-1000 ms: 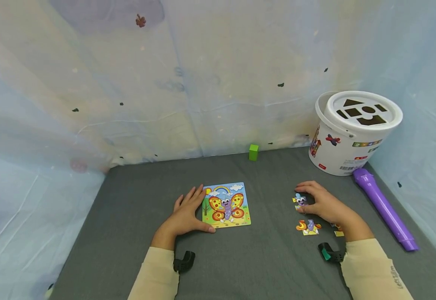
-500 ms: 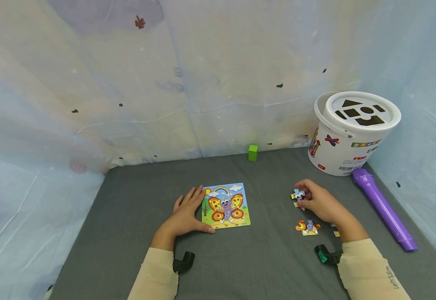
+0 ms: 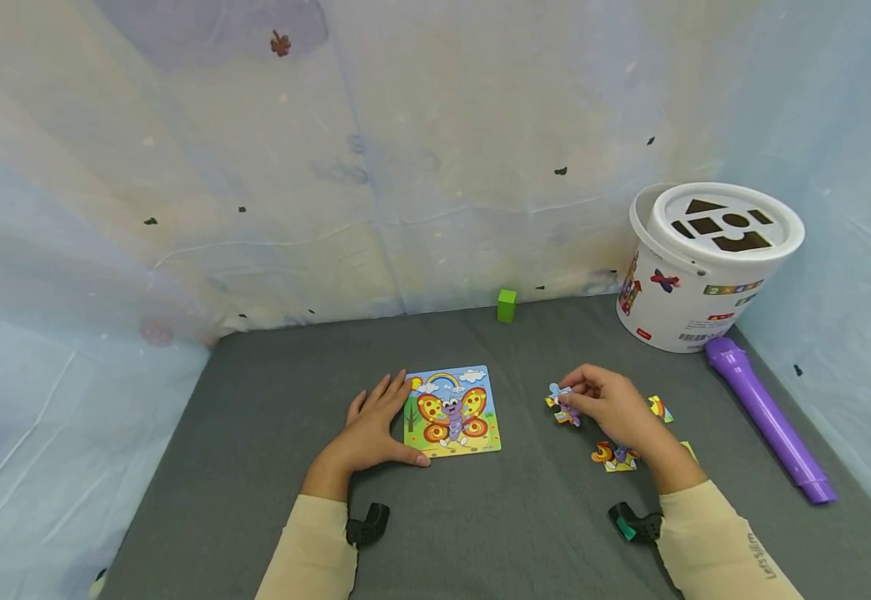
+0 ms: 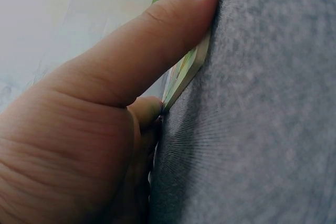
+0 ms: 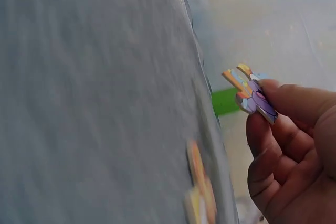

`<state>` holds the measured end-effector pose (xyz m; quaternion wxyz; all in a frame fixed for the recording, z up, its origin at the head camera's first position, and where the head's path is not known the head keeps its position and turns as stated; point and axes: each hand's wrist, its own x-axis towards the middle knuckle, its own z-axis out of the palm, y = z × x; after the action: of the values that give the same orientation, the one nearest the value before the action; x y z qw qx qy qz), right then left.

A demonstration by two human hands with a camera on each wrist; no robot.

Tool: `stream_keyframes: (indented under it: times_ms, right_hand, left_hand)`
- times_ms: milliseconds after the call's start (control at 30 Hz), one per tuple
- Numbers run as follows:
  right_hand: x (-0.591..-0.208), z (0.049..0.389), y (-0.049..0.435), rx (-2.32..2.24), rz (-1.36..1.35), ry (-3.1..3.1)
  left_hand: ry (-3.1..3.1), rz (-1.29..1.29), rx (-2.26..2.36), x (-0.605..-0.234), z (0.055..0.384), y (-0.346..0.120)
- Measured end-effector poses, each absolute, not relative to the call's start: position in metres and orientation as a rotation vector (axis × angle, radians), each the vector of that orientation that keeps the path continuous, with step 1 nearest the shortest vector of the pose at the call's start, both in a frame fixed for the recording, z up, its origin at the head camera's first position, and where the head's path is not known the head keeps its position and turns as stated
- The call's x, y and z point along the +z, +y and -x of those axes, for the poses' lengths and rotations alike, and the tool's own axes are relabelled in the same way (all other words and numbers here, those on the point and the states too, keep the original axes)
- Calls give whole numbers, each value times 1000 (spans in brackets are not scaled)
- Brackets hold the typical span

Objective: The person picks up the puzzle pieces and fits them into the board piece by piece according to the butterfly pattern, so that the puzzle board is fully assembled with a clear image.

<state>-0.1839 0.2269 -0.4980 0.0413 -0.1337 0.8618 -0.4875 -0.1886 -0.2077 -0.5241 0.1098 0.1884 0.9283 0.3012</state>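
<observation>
Right hand (image 3: 606,404) pinches, seemingly, a puzzle piece (image 3: 559,403).

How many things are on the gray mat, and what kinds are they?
Loose puzzle pieces: 4, one pinched in the right hand, three lying near it
Puzzle boards: 1, touched by the left hand
Green blocks: 1
White buckets: 1
Purple flashlights: 1
Total: 8
</observation>
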Motion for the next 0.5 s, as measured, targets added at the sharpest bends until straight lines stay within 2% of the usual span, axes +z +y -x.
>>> stream_keyframes:
  times_ms: [500]
  right_hand:
    - [-511,175,172,-1719,404,2434]
  left_hand:
    - [2726,-512,837,-520,188,-205]
